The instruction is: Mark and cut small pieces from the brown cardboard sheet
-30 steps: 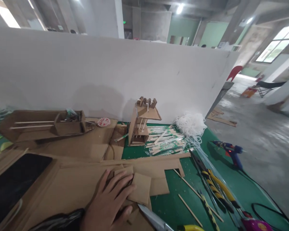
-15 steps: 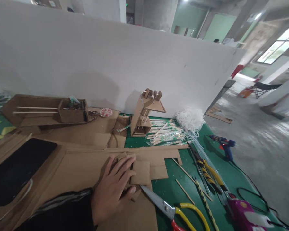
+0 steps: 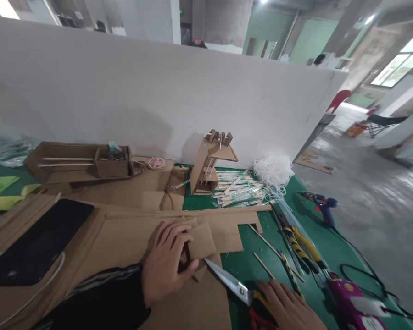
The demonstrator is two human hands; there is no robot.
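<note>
My left hand [image 3: 168, 261] rests on the cardboard with curled fingers and the thumb apart. It grips a small square cardboard piece [image 3: 201, 242] at its left edge, and other small scraps are partly hidden beneath. The scissors [image 3: 229, 280] lie with their closed blades pointing at the square piece, their tip close to its lower corner. Over their red and yellow handles is my right hand [image 3: 291, 305], its fingers closed across the yellow one and hiding much of it. A large cardboard sheet [image 3: 124, 238] lies under my left hand.
A black phone [image 3: 41, 240] with a white cable lies left. Behind stand a cardboard stand [image 3: 208, 167] and a long cardboard box [image 3: 79, 162]. Wrapped sticks [image 3: 239, 188], white string [image 3: 273, 172], pliers [image 3: 296, 245], a glue gun [image 3: 320, 204] and a purple box [image 3: 356, 302] are right.
My right hand has come into view at the lower right and closed over the scissors' handles. My left fingers have curled more, and the square cardboard piece has turned and tilted slightly.
</note>
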